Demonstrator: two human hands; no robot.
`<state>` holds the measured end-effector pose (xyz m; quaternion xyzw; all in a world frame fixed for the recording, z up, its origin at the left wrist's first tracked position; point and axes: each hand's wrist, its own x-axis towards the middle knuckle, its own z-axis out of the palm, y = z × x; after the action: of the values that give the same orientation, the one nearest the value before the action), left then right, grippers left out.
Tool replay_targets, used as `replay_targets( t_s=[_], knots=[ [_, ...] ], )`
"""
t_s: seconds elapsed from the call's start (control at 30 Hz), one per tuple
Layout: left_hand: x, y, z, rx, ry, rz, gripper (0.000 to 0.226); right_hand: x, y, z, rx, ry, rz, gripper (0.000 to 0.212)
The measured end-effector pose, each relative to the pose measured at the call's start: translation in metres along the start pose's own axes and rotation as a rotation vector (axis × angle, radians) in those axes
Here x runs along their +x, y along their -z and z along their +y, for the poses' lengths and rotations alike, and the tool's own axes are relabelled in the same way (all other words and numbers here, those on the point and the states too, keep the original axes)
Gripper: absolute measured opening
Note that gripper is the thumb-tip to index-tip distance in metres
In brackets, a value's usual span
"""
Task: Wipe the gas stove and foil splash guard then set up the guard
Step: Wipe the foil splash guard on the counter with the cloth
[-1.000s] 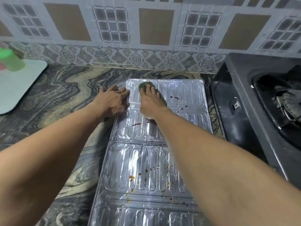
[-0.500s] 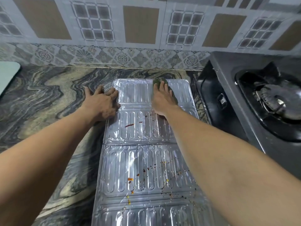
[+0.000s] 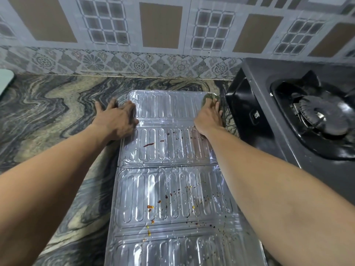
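On tabletop [image 3: 48,116]: foil splash guard [image 3: 169,189], flat
Left hand [image 3: 117,120]: fingers spread, pressing its 10 o'clock edge
Right hand [image 3: 208,118]: straight fingers press green pad [image 3: 210,96], 1 o'clock

Counter [image 3: 48,120] fills the left side: dark stone swirled with grey and sandy beige, running far back to the wall [image 3: 192,8]. At the far left edge, a pale board [image 3: 5,79] with a rounded corner lies flat on the stone, only its corner in shot. Behind, a border strip [image 3: 115,63] of grey floral and diamond tiles sits just above the counter. Higher up, plain brown panels [image 3: 160,24] alternate with grid-patterned panels [image 3: 104,22] across the whole wall, left to right.
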<state>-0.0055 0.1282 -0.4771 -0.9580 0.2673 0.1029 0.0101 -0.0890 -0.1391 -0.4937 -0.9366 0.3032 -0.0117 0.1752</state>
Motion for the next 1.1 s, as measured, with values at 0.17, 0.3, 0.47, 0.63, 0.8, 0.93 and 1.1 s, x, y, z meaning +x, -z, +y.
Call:
replay_targets(
  t_s=[0.17,0.3,0.47,0.63,0.8,0.93,1.1],
  knots=[
    [-0.01,0.006,-0.001,0.018,-0.099,0.121,0.045,-0.004,0.0,0.002,-0.041,0.01,-0.055,0.069],
    [-0.027,0.006,-0.005,0.017,-0.155,0.061,0.055,-0.006,0.003,0.001,-0.074,0.018,-0.092,0.075],
    [-0.034,0.012,-0.001,0.031,-0.123,-0.029,0.065,-0.01,0.008,-0.004,-0.051,0.037,-0.118,0.075],
    [-0.033,0.013,0.002,-0.009,-0.081,-0.058,0.066,-0.042,-0.002,-0.032,0.074,0.151,-0.109,0.079],
    [-0.033,0.013,0.0,-0.047,-0.062,-0.044,0.074,-0.069,-0.015,-0.07,0.093,0.317,-0.207,0.079],
    [-0.036,0.012,-0.006,0.014,-0.06,0.029,0.068,-0.086,-0.017,-0.093,0.108,0.39,-0.257,0.079],
    [-0.043,0.006,-0.01,0.013,-0.068,-0.04,0.068,-0.102,-0.008,-0.106,0.115,0.406,-0.347,0.071]
  ],
)
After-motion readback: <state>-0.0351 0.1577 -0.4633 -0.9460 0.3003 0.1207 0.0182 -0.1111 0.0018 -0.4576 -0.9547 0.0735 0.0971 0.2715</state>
